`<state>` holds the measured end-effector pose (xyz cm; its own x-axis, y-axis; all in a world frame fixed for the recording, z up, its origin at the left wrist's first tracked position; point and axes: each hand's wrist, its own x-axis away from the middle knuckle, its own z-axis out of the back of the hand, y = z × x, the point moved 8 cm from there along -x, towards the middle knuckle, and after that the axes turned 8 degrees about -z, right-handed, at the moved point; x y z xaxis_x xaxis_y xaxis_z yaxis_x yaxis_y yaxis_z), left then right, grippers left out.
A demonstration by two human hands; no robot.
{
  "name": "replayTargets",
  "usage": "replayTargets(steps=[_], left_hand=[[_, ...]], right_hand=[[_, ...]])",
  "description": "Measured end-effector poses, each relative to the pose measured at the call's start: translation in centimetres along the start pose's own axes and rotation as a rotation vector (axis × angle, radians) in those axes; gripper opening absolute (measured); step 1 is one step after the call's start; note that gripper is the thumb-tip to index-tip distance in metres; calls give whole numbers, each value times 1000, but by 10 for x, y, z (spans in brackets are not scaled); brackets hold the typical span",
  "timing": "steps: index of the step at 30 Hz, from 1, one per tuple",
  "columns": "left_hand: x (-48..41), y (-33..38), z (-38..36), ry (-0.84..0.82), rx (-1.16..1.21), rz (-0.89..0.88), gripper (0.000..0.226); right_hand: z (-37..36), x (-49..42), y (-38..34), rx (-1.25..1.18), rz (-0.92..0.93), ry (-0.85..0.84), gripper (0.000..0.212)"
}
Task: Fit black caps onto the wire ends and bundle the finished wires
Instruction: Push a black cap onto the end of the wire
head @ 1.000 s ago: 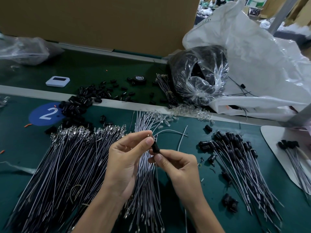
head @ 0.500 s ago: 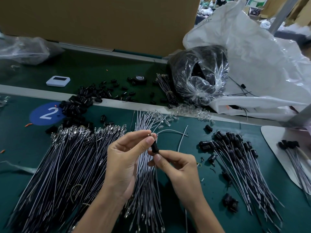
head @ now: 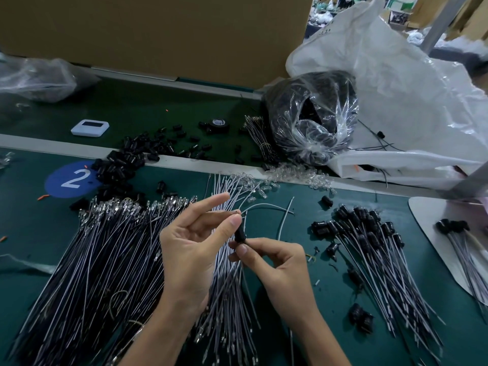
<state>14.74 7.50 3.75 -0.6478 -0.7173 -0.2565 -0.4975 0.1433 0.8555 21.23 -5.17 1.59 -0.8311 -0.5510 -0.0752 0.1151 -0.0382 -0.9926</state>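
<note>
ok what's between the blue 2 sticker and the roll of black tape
A heap of loose black caps, spilling across the grey rail that divides the bench, as the head view shows.

A tall brown cardboard panel (head: 158, 35) stands behind the green bench (head: 26, 233); a small white device (head: 90, 127) with a dark screen lies flat on the far strip; a roll of black tape (head: 219, 125) lies to its right; a round blue sticker (head: 71, 179) reads 2; a crumpled clear bag (head: 34, 80) lies far left; a large white plastic sack (head: 409, 88) slumps far right
</note>
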Motion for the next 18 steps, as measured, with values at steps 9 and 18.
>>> replayTargets(steps=[9,18], left_hand=[[0,0,-2,-19,23,7,41],[0,-4,-5,-57,63,49,49]], right_hand=[[2,-1,2,-13,1,12,12],[4,-1,-1,-15,32,24,12]])
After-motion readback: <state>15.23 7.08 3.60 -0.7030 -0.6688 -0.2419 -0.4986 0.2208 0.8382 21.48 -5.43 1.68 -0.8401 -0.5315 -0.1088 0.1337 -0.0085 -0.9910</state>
